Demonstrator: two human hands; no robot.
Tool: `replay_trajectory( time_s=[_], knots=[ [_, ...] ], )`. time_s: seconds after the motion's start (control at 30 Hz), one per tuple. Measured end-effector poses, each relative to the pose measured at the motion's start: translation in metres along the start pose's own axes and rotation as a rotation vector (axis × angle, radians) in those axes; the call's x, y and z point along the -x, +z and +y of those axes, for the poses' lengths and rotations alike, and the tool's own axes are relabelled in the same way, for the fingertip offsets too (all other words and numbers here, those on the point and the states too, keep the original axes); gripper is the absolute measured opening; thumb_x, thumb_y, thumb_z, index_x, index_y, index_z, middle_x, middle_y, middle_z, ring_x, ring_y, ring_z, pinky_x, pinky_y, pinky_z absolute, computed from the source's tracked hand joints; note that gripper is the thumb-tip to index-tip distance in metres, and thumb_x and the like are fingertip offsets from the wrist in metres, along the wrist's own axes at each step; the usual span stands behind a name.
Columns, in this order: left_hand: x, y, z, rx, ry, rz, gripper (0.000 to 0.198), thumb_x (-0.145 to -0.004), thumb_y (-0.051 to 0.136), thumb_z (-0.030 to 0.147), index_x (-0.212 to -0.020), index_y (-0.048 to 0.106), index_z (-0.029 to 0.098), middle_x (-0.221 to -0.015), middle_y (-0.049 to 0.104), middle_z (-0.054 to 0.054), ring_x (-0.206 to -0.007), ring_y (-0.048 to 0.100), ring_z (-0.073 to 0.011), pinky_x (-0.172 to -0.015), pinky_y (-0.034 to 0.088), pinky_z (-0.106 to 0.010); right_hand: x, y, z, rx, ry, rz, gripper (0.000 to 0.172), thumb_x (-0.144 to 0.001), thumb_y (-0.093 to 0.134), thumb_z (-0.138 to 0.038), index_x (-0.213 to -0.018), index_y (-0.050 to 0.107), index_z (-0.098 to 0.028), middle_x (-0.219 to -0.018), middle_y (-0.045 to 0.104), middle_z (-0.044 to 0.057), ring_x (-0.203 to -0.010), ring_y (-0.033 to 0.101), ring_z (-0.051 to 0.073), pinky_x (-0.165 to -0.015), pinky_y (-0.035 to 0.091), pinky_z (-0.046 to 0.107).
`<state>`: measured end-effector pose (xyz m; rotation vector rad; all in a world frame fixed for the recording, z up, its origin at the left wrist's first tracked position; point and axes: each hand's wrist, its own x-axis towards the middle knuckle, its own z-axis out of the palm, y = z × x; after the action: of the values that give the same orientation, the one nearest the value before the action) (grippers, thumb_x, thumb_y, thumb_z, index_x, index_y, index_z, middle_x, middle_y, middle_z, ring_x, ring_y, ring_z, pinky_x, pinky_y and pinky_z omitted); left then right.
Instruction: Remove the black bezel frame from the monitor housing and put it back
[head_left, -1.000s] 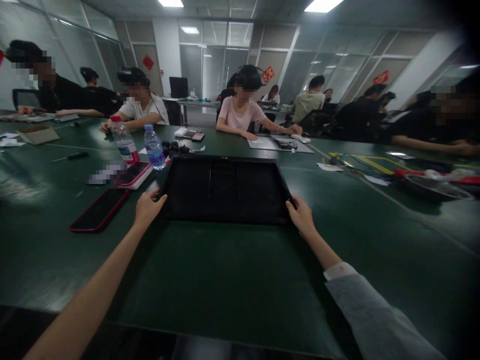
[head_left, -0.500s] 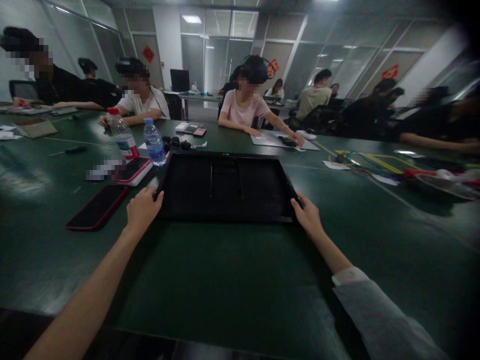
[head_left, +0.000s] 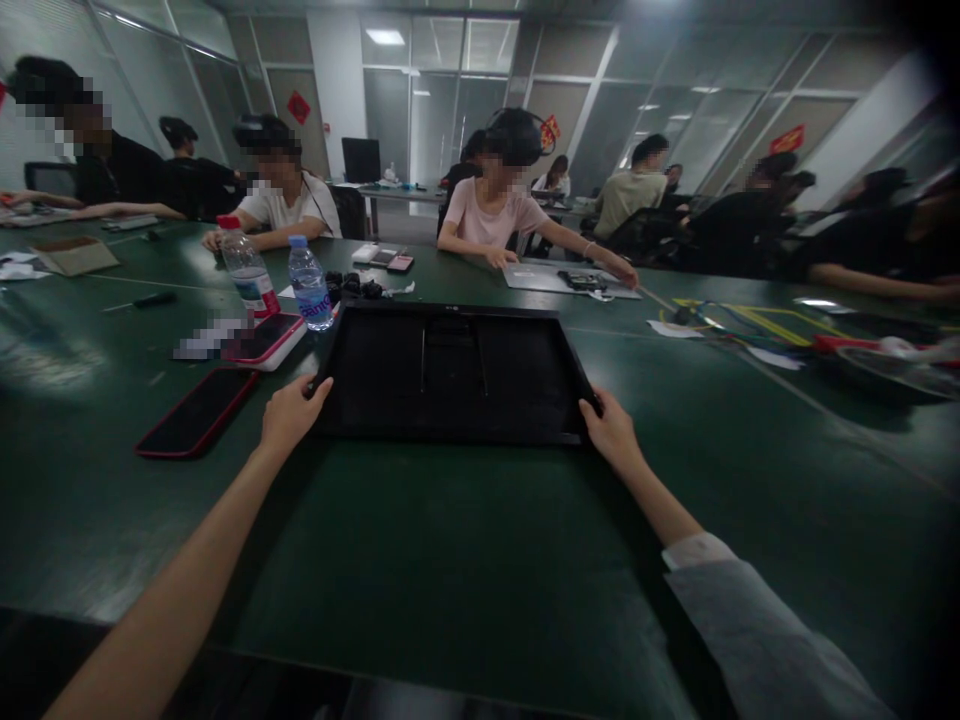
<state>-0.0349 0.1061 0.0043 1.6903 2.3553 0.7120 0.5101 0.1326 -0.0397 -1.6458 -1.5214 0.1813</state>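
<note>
Panel (head_left: 454, 375), black, rectangular, raised-rimmed, is gripped at opposite sides by left hand (head_left: 294, 412) and right hand (head_left: 612, 428); its far-edge logo (head_left: 451, 308) is too small to read.

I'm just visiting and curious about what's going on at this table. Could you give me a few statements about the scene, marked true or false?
1. The left hand grips one side of the black panel. True.
2. The right hand is away from the panel. False: it holds the panel's right side.
3. The blue-capped bottle stands nearer the panel than the red-capped bottle. True.
4. The phone nearest the wearer lies to the right of the panel. False: it lies to the left.
5. A person in a pink top sits across the green table. True.
</note>
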Motion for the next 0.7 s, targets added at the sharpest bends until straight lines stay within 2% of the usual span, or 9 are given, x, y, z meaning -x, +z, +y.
replay_trajectory(
  time_s=[0.17, 0.27, 0.4, 0.57, 0.7],
  knots=[
    [-0.006, -0.002, -0.002, 0.047, -0.032, -0.018, 0.069, -0.095, 0.033, 0.071, -0.118, 0.073, 0.020, -0.114, 0.076, -0.016, -0.107, 0.070, -0.0353, -0.089, 0.052, -0.043, 0.000, 0.000, 0.005, -0.036, 0.031, 0.038, 0.057, -0.088, 0.051, -0.049, -0.131, 0.062, -0.013, -0.123, 0.070, 0.019, -0.114, 0.067, 0.033, -0.102, 0.051, 0.053],
    [-0.006, -0.004, -0.003, 0.035, -0.039, -0.021, 0.069, -0.094, 0.032, 0.073, -0.112, 0.074, 0.021, -0.109, 0.076, -0.016, -0.100, 0.071, -0.0341, -0.084, 0.053, -0.041, -0.001, 0.000, 0.010, -0.055, 0.036, 0.059, 0.059, -0.089, 0.051, -0.055, -0.130, 0.063, -0.015, -0.116, 0.072, 0.018, -0.108, 0.068, 0.032, -0.099, 0.052, 0.052],
    [-0.002, -0.004, 0.000, -0.047, -0.047, -0.006, 0.069, -0.094, 0.031, 0.073, -0.113, 0.074, 0.022, -0.109, 0.076, -0.018, -0.101, 0.071, -0.0364, -0.084, 0.053, -0.045, -0.001, 0.000, 0.012, -0.044, 0.024, 0.067, 0.059, -0.090, 0.049, -0.058, -0.130, 0.064, -0.016, -0.113, 0.072, 0.017, -0.104, 0.069, 0.030, -0.097, 0.054, 0.051],
    [0.007, -0.009, 0.010, -0.116, -0.063, -0.004, 0.069, -0.095, 0.028, 0.072, -0.118, 0.072, 0.024, -0.109, 0.076, -0.018, -0.101, 0.070, -0.0382, -0.083, 0.052, -0.047, 0.000, 0.000, 0.007, 0.011, -0.019, 0.037, 0.054, -0.093, 0.044, -0.049, -0.131, 0.061, -0.014, -0.121, 0.069, 0.019, -0.110, 0.066, 0.031, -0.101, 0.051, 0.051],
    [0.016, -0.012, 0.017, -0.205, -0.020, 0.060, 0.066, -0.098, 0.029, 0.067, -0.120, 0.071, 0.021, -0.108, 0.075, -0.019, -0.100, 0.070, -0.0400, -0.082, 0.051, -0.048, 0.004, -0.001, -0.003, 0.132, -0.066, 0.053, 0.052, -0.095, 0.039, -0.043, -0.131, 0.061, -0.012, -0.123, 0.068, 0.021, -0.113, 0.065, 0.033, -0.103, 0.048, 0.052]
  ],
)
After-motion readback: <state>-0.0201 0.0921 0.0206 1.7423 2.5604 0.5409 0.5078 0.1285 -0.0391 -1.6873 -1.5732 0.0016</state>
